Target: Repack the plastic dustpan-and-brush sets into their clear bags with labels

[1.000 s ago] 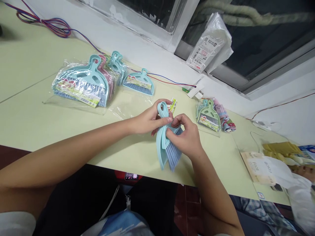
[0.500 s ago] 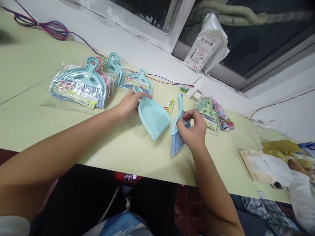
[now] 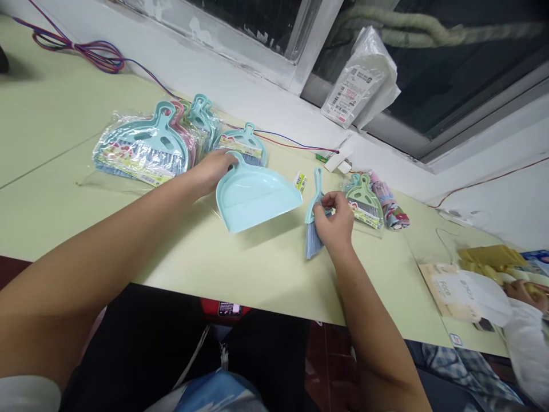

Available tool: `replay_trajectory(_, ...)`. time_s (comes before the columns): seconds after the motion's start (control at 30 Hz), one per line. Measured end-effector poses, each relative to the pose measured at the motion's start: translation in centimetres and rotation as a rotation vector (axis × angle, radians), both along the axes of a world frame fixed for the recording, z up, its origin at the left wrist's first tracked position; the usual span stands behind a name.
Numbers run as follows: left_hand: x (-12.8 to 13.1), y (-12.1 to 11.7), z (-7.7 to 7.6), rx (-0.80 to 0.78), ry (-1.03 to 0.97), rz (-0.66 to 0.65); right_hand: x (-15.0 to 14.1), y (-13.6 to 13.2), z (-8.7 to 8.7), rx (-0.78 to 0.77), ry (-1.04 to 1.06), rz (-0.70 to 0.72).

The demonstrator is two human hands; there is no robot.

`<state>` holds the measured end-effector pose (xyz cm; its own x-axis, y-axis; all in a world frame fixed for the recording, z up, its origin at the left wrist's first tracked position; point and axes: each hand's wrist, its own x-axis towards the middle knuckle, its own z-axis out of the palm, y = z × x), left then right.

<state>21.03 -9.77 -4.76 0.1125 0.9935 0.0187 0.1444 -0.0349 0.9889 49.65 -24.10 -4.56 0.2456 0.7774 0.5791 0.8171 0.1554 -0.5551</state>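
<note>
My left hand [image 3: 213, 170] is closed around the handle of a light blue dustpan [image 3: 257, 197], whose open pan faces up toward me above the table. In my right hand [image 3: 335, 220] is a small light blue brush [image 3: 314, 237], pinched at its head with the blue bristles pointing down. Its handle stands up toward the wall. The dustpan's right edge comes close to the brush, but they are apart. A small printed label card [image 3: 300, 182] lies behind them, partly covered by the dustpan.
Bagged dustpan-and-brush sets [image 3: 141, 149] are stacked at left, with another blue set [image 3: 242, 143] beside them. A green bagged set [image 3: 364, 203] and a rolled patterned cloth [image 3: 388, 203] lie at right. Wires [image 3: 98, 54] run along the wall. Another person's hand [image 3: 525, 293] is at far right.
My left hand has turned the dustpan so its wide lip lies more level and its inside shows more. The brush in my right hand has shifted slightly right and turned a little.
</note>
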Motion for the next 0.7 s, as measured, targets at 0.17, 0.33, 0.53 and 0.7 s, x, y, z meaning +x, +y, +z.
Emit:
replay_trajectory(0.17,0.0,-1.0,0.4,-0.152,0.019,-0.155,0.0,0.1,-0.1,-0.023,0.011,-0.010)
replay_trajectory(0.33,-0.2,-0.8,-0.5,-0.067,0.133,-0.249,0.0,0.2,-0.5,-0.051,0.025,-0.006)
replay_trajectory(0.53,-0.4,-0.3,-1.4,0.009,0.220,-0.342,-0.1,0.0,-0.6,-0.078,0.007,0.008)
replay_trajectory(0.7,-0.2,-0.2,-1.8,0.161,0.442,-0.345,-0.3,0.0,-0.9,-0.129,-0.053,0.021)
